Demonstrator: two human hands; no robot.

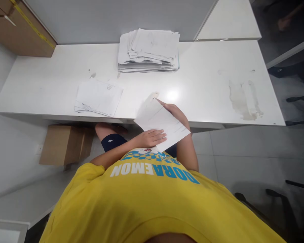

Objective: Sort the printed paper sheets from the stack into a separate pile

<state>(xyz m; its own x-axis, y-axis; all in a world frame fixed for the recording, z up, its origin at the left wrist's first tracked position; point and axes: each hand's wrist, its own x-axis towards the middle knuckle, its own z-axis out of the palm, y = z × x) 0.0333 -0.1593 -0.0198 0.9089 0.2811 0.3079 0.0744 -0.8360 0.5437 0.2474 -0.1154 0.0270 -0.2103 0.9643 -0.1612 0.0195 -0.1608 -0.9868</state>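
Note:
A white sheet of paper (pixel 164 123) is held tilted over the desk's front edge, close to my chest. A second flap or sheet, partly hidden, shows behind its upper left edge. My right hand (pixel 173 109) grips the paper at its upper right edge, with most fingers hidden behind it. Across the paper's lower left part lies my left hand (pixel 154 137), its fingers stretched flat on the surface. To the left, a small stack of papers (pixel 98 96) rests near the desk's front edge. A thicker pile of papers (pixel 152 47) sits at the back of the desk.
The white desk (pixel 200 84) runs against a grey panel (pixel 121 20), with stains on its right side. A cardboard box (pixel 27 30) stands at the back left, and another cardboard box (pixel 62 145) is below the desk. Part of another person's hand (pixel 283 24) appears far right.

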